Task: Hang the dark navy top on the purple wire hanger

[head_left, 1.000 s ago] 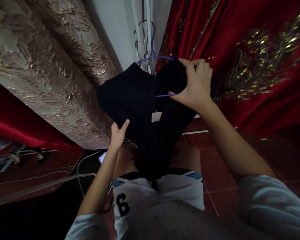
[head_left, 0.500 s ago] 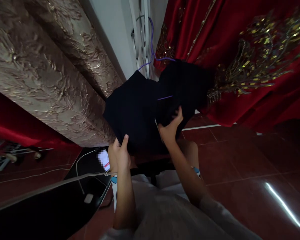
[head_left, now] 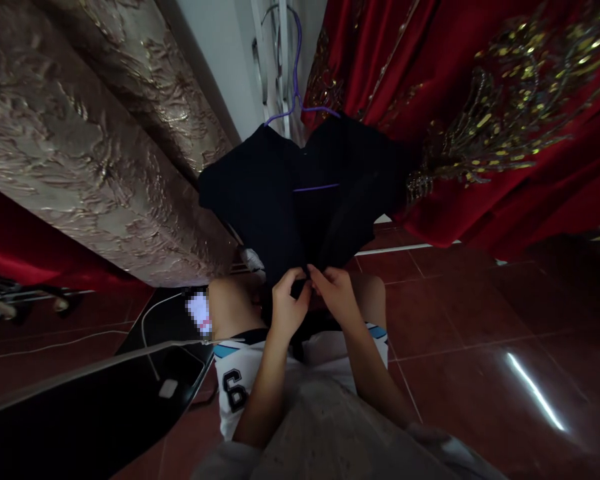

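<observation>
A black garment hangs on a purple wire hanger hooked up by the white wall. My left hand and my right hand meet at the garment's lower edge, just above my knees. Both pinch the dark cloth there, fingers closed and fingertips nearly touching. The hanger's lower bar shows across the garment's open front.
A red gown with gold sequins hangs at the right, a beige embossed gown at the left. A black table with a phone, cable and charger stands at lower left. Red floor tiles lie to the right.
My right hand came down from the hanger's shoulder to the garment's lower edge. My left hand slid right to meet it. Both now pinch the hem together.
</observation>
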Demonstrator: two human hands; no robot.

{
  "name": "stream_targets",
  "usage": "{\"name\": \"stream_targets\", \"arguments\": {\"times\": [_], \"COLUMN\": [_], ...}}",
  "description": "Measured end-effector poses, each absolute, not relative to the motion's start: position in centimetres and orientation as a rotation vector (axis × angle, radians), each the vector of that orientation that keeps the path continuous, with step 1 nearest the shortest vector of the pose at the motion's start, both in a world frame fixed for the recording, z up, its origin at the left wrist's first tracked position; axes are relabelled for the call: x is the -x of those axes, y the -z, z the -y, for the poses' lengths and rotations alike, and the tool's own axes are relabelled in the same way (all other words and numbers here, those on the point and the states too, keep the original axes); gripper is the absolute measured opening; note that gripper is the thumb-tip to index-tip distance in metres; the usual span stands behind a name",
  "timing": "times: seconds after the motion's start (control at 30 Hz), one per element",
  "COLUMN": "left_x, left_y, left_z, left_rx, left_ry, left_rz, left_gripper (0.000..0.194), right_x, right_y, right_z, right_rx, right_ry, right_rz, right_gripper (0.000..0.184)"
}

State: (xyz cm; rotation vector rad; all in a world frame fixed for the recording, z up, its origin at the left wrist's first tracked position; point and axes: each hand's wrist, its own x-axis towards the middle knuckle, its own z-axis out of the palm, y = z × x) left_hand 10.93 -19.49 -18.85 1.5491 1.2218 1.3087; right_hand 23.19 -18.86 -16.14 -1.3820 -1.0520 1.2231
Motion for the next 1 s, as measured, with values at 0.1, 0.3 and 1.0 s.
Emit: {"name": "stream_targets", "arguments": {"times": [0.1,0.3,1.0], "left_x": [-11.3,-11.9,-7.6], "left_y": [18.5,20.3,0.7], "left_z": [19.4,17.7,6.7], "left_rx": [-1.563,-1.562,-2.281], "left_ry": [-1.394,-1.555,-1.894], "left_rz": [-1.287,-1.367,-1.081], "left_gripper": [0.011,0.011,0.029], "right_x": [-23.3,-23.8,-22.5], "right_y": [15.5,8.6,6.7], "right_z": [19.0,13.3,6.4], "right_rx": [1.275,1.014,1.074], "right_ry": [-1.3,-1.327,-0.679], "right_rz": [1.042,1.13,1.412], "right_gripper": [0.046,0.03,0.029]}}
